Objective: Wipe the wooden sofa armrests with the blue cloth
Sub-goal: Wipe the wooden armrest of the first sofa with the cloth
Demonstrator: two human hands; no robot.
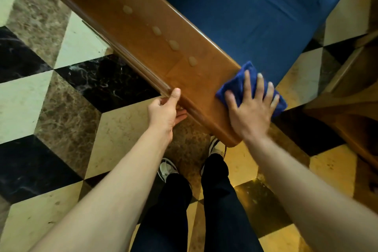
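Note:
A long wooden armrest [143, 32] runs from the top left down to its rounded near end just above my feet. My right hand [250, 108] lies flat with fingers spread on the folded blue cloth [243, 82], pressing it onto the armrest's right edge near that end. My left hand [166, 108] grips the armrest's left moulded edge, thumb on top and fingers underneath. Several pale glossy spots [173, 44] sit in a row along the middle of the wood.
The blue sofa seat cushion [255, 12] lies right of the armrest. More wooden furniture [347, 96] stands at the right edge. The floor is a cube-pattern marble tile [61, 88]. My legs and white shoes [167, 170] are below the armrest's end.

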